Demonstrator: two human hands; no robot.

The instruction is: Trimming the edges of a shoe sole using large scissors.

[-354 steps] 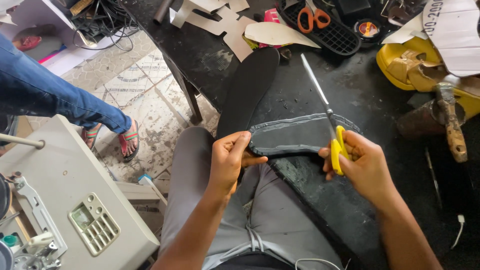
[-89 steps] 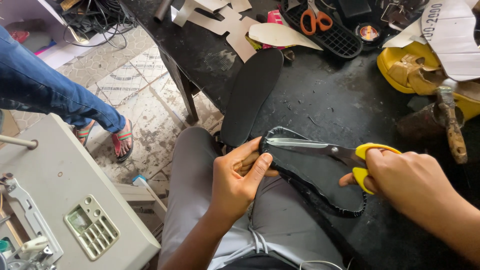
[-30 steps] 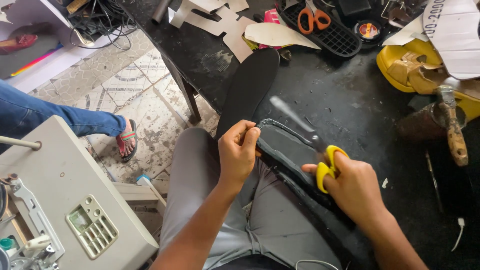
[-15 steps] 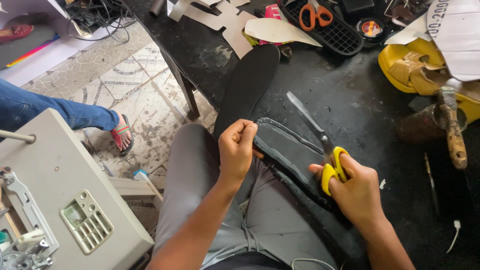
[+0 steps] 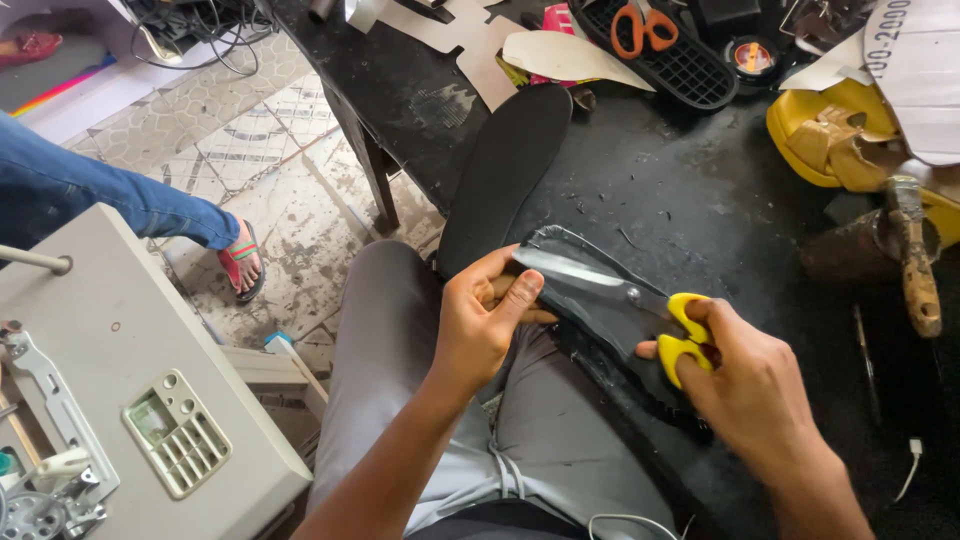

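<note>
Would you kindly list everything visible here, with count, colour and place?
Sole piece: 1, dark grey, at the table edge, pinched by the left hand.
Yellow-handled scissors: 1, blades over the sole piece.
Black insole: 1, lying on the table beyond the sole piece.
Orange-handled scissors: 1, on a black tray, far side.
Cardboard cut-outs: several, beige, far side.
Yellow shoe last: 1, right side.
Hammer: 1, wooden handle, right edge.
Table: 1, black.
Machine: 1, grey, lower left.
Another person's leg: blue jeans, sandal, left.
Left hand: on the sole piece.
Right hand: in the scissors' handles.
</note>
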